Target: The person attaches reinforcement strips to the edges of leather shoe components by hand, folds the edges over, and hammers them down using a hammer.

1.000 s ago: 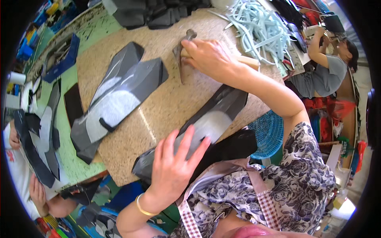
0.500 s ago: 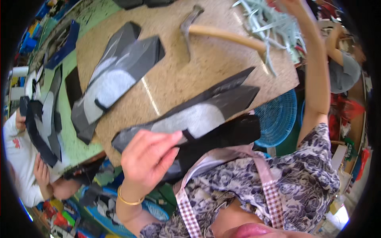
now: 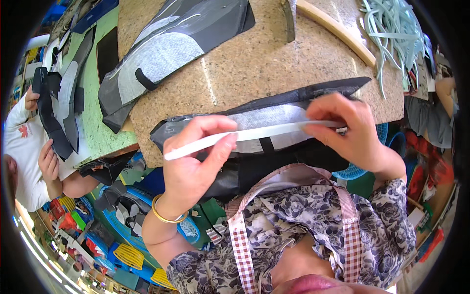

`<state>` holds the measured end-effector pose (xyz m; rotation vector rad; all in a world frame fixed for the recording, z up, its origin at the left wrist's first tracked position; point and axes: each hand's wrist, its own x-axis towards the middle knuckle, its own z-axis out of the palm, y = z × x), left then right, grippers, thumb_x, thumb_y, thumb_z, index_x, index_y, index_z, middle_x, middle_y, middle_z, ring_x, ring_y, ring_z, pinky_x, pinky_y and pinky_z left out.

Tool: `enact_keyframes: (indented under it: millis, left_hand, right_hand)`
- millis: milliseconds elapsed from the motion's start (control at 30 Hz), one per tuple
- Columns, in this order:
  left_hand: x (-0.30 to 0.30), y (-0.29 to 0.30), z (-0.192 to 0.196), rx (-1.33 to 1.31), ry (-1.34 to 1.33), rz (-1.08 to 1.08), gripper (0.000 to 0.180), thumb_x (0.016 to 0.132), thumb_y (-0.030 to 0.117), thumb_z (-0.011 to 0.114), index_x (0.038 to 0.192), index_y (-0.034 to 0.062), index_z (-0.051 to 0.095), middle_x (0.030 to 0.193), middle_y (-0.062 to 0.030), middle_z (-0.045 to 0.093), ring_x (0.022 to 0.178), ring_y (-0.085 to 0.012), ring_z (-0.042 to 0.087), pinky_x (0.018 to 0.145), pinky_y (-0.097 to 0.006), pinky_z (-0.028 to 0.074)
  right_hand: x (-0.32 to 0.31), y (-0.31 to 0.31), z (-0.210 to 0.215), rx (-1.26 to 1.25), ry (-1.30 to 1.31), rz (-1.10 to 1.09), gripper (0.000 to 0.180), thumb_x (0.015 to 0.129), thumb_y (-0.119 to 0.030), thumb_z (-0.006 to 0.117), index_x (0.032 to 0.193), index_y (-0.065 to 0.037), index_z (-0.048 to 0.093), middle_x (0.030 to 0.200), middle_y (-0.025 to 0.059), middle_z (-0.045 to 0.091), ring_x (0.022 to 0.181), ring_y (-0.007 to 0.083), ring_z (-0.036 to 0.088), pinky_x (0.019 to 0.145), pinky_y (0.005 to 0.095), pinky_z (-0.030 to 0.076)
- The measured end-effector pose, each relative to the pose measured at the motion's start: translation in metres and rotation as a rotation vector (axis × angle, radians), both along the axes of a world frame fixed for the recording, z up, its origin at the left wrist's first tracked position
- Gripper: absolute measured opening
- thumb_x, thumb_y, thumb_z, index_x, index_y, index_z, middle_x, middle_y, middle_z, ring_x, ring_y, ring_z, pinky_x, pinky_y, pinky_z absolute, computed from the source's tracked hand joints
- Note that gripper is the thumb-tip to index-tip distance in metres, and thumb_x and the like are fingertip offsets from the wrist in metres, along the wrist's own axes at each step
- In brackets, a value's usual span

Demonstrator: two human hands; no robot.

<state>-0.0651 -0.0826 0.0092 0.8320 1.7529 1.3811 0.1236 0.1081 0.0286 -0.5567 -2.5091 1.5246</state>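
Holding a narrow, pale white, flexible strip (image 3: 271,131) between them, the two bare hands meet it at the middle of the frame. The left hand (image 3: 198,159) is closed to a pinch of thumb and forefinger, with the strip's free end jutting past it toward the left. The right hand (image 3: 350,132) is likewise nearly closed, thumb against fingers near the strip's other end; its exact tip is too small to make out.

Behind the strip, at centre, lies a long dark grey panel with a whitish fabric-like patch (image 3: 289,115), resting on a tan speckled worktop (image 3: 264,68). A similar, wider grey panel with a rounded white patch (image 3: 164,56) occupies the upper left. At upper right are a curved wooden hammer handle (image 3: 338,32) and a tangled heap of pale blue strips (image 3: 396,32).

The strip looks thin and pliant, so uneven tension between the pinches could twist or bow it. If its surface is tacky, sagging could make it catch askew on the panel below; a loose fingertip hold could let either end slip.
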Motion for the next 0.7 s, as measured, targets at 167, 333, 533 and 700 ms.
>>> enact_keyframes:
  millis: [167,333,533,700]
  left_hand:
    - [-0.017,0.009,0.001,0.061,0.49,-0.13,0.014,0.081,0.0,0.073,0.094,0.0006,0.068,0.077,-0.0082,0.064,0.061,-0.0155,0.059,0.055,-0.027,0.045]
    - [-0.019,0.014,-0.002,0.023,0.554,-0.112,0.014,0.081,0.0,0.073,0.093,0.0017,0.068,0.074,-0.0085,0.061,0.059,-0.0169,0.058,0.054,-0.028,0.045]
    - [-0.015,0.015,-0.002,-0.03,0.779,-0.183,0.03,0.076,-0.002,0.072,0.103,0.0116,0.072,0.09,-0.0035,0.063,0.063,-0.0173,0.053,0.055,-0.028,0.047]
    - [-0.016,0.018,-0.008,0.076,1.097,-0.316,0.046,0.07,0.002,0.074,0.111,0.0226,0.074,0.104,0.0008,0.063,0.072,-0.0161,0.051,0.055,-0.026,0.046]
  right_hand:
    - [-0.011,0.0,-0.001,0.359,0.078,-0.045,0.013,0.079,-0.002,0.074,0.088,-0.002,0.065,0.074,0.0104,0.064,0.057,0.0244,0.064,0.051,0.0314,0.049]
    - [-0.018,0.001,-0.01,0.457,0.076,-0.058,0.013,0.078,-0.002,0.074,0.087,-0.002,0.065,0.074,0.0097,0.064,0.056,0.0245,0.063,0.05,0.0318,0.049]
    - [-0.015,0.006,-0.013,0.561,0.038,-0.077,0.014,0.077,-0.003,0.075,0.088,-0.004,0.067,0.076,0.0084,0.064,0.057,0.0231,0.062,0.05,0.0311,0.048]
    - [0.006,0.01,-0.012,0.553,0.093,-0.271,0.016,0.076,0.001,0.077,0.09,-0.003,0.07,0.079,0.0066,0.065,0.056,0.0162,0.06,0.05,0.0273,0.047]
